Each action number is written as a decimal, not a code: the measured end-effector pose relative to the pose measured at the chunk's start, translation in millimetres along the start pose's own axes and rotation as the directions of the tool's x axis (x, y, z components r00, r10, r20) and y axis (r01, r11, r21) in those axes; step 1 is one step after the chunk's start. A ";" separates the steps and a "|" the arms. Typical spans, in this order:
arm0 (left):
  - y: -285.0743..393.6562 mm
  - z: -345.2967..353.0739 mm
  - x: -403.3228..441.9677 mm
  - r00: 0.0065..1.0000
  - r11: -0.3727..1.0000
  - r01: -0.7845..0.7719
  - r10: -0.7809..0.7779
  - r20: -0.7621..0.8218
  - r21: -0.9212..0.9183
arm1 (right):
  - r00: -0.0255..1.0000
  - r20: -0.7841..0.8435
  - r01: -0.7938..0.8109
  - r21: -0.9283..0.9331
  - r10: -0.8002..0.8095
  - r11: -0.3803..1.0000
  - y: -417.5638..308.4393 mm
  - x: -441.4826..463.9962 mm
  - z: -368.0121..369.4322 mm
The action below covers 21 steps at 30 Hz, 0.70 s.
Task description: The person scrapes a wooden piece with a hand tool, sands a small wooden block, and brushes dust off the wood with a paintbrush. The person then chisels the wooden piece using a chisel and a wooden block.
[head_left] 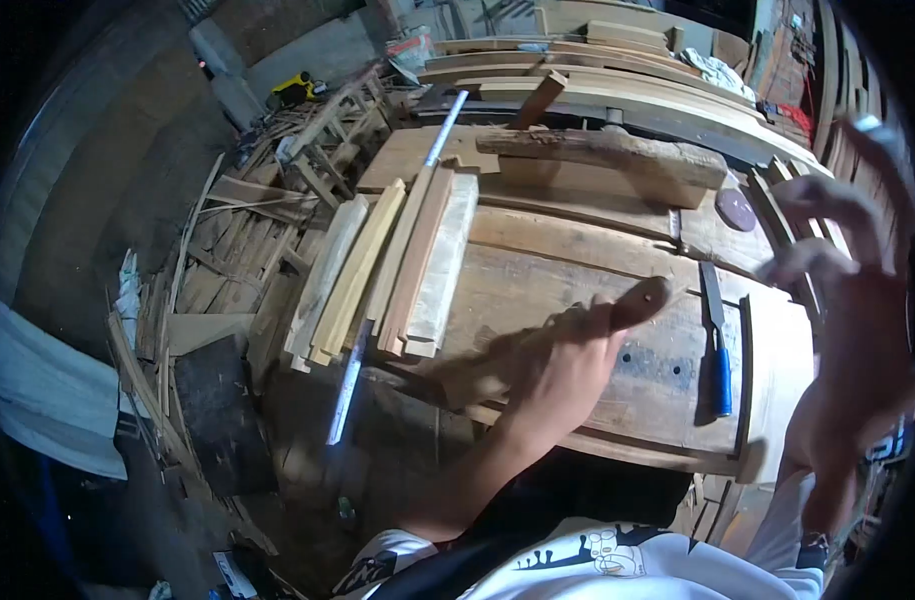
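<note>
My left hand (562, 365) is over the front of the wooden workbench (537, 265), its fingers closed round a brown wooden handle (642, 300) with a small hole near its end. The rest of that tool is hidden by the hand. At the right, my right hand (852, 235) is raised with its fingers apart and bent, slightly blurred, and nothing shows in it. Between the hands a chisel (718, 350) with a blue handle lies on the bench. Several wood strips (387, 270) lie side by side at the left, a long metal bar (447, 130) running among them.
A rough thick piece of wood (617, 155) lies at the back of the bench, near a purple oval object (735, 210). Long boards (617, 85) are stacked behind. Scrap wood (242, 230) is heaped at the left, with a yellow tool (295, 90) beyond it.
</note>
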State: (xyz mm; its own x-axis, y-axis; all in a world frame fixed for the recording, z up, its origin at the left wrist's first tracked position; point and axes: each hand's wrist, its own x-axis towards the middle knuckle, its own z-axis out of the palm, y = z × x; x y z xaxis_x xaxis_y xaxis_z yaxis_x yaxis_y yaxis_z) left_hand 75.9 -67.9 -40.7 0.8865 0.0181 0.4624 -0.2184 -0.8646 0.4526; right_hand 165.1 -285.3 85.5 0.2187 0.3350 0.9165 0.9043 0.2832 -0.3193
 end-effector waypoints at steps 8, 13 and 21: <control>3.5 0.6 1.3 0.999 0.999 -0.003 0.004 0.046 -0.032 | 0.981 0.017 0.192 -0.083 -0.191 0.978 -26.5 29.3 -32.4; 9.6 -11.3 0.4 0.975 0.992 0.130 -0.129 0.181 0.008 | 0.967 0.063 0.254 -0.142 -0.247 0.957 -35.5 36.7 -67.5; 12.6 -19.6 -7.4 0.995 0.982 0.103 -0.104 0.001 -0.158 | 0.957 0.092 0.286 -0.144 -0.275 0.947 -44.1 64.5 -96.4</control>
State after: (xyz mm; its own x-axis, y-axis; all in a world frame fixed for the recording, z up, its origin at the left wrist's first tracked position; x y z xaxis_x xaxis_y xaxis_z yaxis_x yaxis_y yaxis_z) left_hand 58.6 -69.1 -23.5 0.9050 0.1073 0.4117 -0.1877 -0.7677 0.6127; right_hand 174.7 -362.8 181.9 -0.0730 0.3259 0.9426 0.9720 0.2351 -0.0060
